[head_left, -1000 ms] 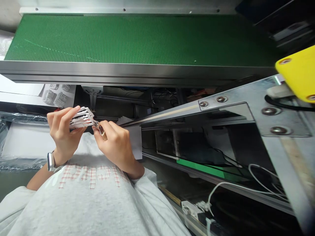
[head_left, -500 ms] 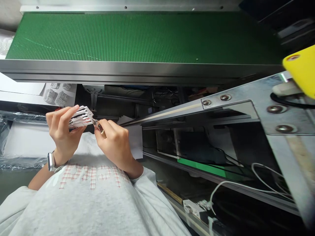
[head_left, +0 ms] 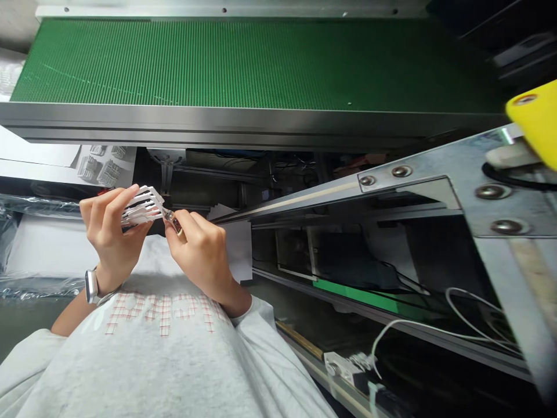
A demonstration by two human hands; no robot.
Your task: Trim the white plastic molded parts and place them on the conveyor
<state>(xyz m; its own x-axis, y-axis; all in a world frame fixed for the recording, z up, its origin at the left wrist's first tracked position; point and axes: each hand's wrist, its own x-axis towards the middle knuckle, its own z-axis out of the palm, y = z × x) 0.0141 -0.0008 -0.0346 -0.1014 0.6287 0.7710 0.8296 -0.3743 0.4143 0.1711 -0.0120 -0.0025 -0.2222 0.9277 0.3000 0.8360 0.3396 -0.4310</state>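
Observation:
My left hand (head_left: 108, 229) is closed round a white ribbed plastic part (head_left: 141, 204), held up in front of my chest with its slats pointing right. My right hand (head_left: 198, 249) pinches a small metal tool (head_left: 170, 217) whose tip touches the right end of the part. Both hands sit close together below the front rail of the green conveyor belt (head_left: 243, 64). A watch is on my left wrist.
A steel rail (head_left: 217, 125) edges the belt above the hands. A slanted metal frame (head_left: 435, 180) with bolts runs to the right, with a yellow block (head_left: 537, 119) at its top. White cables (head_left: 435, 331) lie at lower right. White sheets and plastic wrap (head_left: 39, 249) lie at left.
Both hands have stayed almost in place, shifting slightly left and up in the view. The tool still works at the part's right end.

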